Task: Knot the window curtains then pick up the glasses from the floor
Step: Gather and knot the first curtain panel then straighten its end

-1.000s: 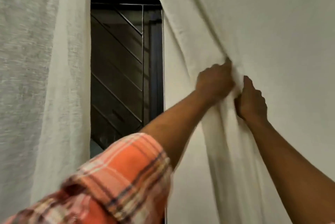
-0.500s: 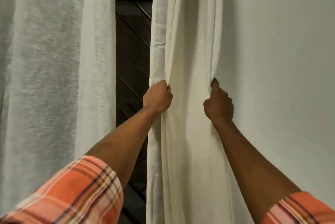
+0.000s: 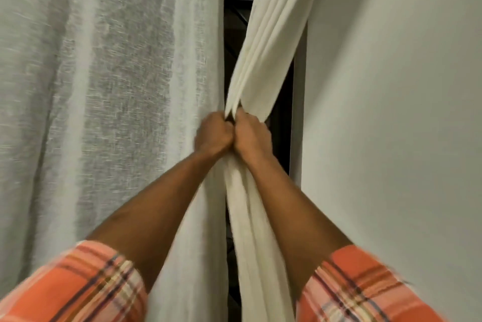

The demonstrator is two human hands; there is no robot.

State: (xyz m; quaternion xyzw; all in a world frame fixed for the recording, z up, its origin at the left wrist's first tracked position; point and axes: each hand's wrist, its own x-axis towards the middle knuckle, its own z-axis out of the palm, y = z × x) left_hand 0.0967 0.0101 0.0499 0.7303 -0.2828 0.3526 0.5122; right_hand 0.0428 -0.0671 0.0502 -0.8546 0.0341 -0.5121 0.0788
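Window (image 3: 236,8) backdrop: curtain (image 3: 271,42) apparently inside fingers (image 3: 243,126)

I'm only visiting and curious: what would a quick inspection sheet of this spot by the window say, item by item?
Surface: nothing seen; no floor or table in view.
Job's things: right curtain gathered into a bundle, not yet knotted; left curtain hangs loose; glasses not in view.
Clutter: nothing seen.
Hands: left hand and right hand grip the right curtain side by side, touching each other.
Cables: nothing seen.
Surroundings: dark window between the curtains; plain wall on the right; plaid sleeves at the bottom.
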